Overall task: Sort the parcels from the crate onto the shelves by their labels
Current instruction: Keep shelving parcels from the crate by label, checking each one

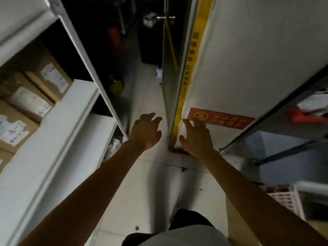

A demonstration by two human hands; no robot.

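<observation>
Both my arms stretch forward over the tiled floor, and neither hand holds anything. My left hand [146, 131] hangs in the aisle with its fingers spread and loosely bent. My right hand [196, 136] is spread the same way, close in front of the white wall. On the white shelves [58, 125] at the left stand several brown cardboard parcels [48, 78] with white labels. A white slotted crate [285, 201] shows at the lower right edge; its contents are hard to make out.
A narrow aisle of pale floor tiles [150, 192] runs ahead into a dark room. A yellow strip [188, 68] edges a door frame. A red sign [221, 118] hangs on the white wall. A grey metal rack [284, 107] stands at the right.
</observation>
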